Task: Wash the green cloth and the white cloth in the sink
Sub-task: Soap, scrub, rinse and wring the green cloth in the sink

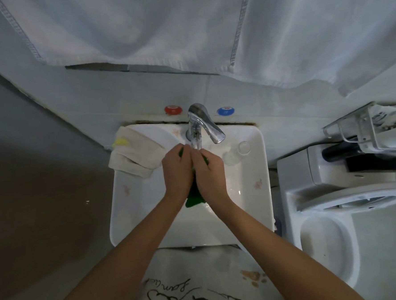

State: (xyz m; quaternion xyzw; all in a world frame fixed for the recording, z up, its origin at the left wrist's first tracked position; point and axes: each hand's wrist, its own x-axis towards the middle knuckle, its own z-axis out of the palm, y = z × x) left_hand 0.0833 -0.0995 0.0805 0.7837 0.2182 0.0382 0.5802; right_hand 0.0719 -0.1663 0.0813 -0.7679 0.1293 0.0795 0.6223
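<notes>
Two hands (193, 171) around green cloth (193, 197)

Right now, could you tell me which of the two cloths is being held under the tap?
The green cloth, gripped between the left hand and right hand; the white cloth lies folded on the sink's back-left rim.

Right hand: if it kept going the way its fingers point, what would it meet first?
Probably the tap: the right hand, gripping the green cloth, points up toward it, though depth is unclear.
</notes>
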